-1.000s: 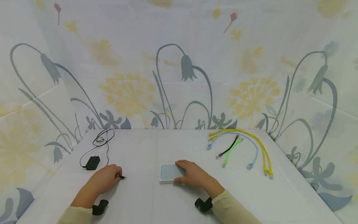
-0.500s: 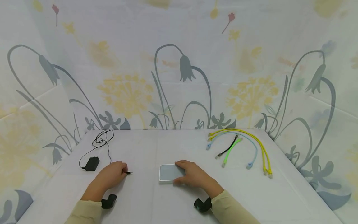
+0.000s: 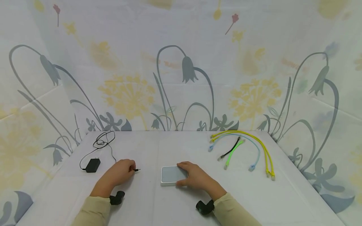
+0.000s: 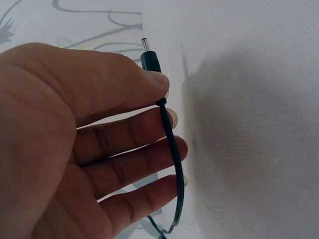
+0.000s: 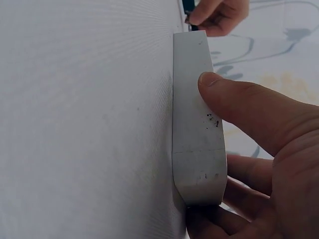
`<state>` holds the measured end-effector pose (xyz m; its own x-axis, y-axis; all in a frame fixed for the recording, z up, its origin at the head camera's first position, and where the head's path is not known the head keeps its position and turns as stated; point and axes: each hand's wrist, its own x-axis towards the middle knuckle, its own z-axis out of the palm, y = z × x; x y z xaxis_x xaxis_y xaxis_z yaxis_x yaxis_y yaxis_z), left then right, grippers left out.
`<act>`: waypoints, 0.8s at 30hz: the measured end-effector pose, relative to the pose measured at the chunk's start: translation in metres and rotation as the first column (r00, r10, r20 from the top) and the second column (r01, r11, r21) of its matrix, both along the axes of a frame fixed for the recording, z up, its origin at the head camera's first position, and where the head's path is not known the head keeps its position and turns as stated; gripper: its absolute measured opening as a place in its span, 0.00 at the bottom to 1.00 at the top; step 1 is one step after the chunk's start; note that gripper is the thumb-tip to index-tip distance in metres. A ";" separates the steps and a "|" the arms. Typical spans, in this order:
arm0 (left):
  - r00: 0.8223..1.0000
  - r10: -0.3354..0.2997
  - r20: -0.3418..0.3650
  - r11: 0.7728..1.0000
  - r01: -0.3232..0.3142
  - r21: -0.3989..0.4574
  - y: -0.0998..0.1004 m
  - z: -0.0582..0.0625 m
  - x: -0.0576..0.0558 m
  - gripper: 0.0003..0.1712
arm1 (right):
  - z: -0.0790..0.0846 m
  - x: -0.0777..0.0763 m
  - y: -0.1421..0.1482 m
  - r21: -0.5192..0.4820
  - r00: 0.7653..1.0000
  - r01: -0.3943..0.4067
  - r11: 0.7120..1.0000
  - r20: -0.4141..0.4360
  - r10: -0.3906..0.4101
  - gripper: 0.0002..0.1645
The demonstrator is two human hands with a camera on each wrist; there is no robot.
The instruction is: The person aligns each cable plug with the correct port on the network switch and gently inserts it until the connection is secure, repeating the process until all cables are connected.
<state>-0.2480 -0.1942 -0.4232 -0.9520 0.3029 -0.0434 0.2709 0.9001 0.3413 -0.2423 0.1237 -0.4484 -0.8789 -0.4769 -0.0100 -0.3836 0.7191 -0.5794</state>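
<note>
My left hand (image 3: pixel 121 172) pinches a black DC barrel plug (image 4: pixel 150 62) between thumb and forefinger, its metal tip pointing away from the fingers. In the left wrist view the black cord (image 4: pixel 172 144) runs down from the plug across the other fingers. That cord leads back to a black power adapter (image 3: pixel 93 165) lying at the left of the table. My right hand (image 3: pixel 196 177) grips the right end of a flat white box with a grey top (image 3: pixel 169 174), thumb on the near side and fingers round the far side. The box rests on the table.
On the right lie several network cables: two yellow ones (image 3: pixel 264 146), a light blue one (image 3: pixel 258 147), a short black one (image 3: pixel 232 148) and a green one (image 3: pixel 234 153). A flower-patterned cloth (image 3: pixel 181 97) stands behind the white table (image 3: pixel 181 147).
My left hand has moved right and slightly away from me with the barrel plug, closer to the white box, drawing the cord along. The right hand and the box have stayed in place.
</note>
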 end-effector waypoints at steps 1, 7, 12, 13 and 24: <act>1.000 0.005 0.007 1.000 -0.005 0.004 0.001 0.000 0.000 0.03 | 0.000 0.000 0.000 -0.001 1.000 0.000 1.000 0.001 0.000 0.46; 1.000 -0.014 -0.007 0.999 0.014 0.050 0.005 -0.002 0.002 0.03 | 0.000 0.002 0.001 -0.006 1.000 -0.002 1.000 -0.003 0.002 0.47; 0.999 -0.030 -0.014 0.997 0.031 0.071 0.012 -0.003 0.003 0.04 | 0.000 0.003 0.003 -0.006 0.999 -0.017 1.000 -0.029 0.017 0.47; 0.999 -0.031 -0.013 0.997 0.032 0.075 0.013 -0.003 0.004 0.04 | 0.000 0.003 0.003 -0.007 0.999 -0.020 1.000 -0.033 0.019 0.48; 0.997 -0.071 -0.020 0.989 0.073 0.126 0.029 -0.012 0.006 0.03 | -0.002 0.004 0.004 0.006 0.997 -0.052 0.999 -0.048 0.052 0.46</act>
<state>-0.2416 -0.1654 -0.4351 -0.9279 0.3725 0.0144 0.3394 0.8281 0.4461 -0.2385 0.1281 -0.4508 -0.8525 -0.5220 0.0295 -0.4478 0.6999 -0.5564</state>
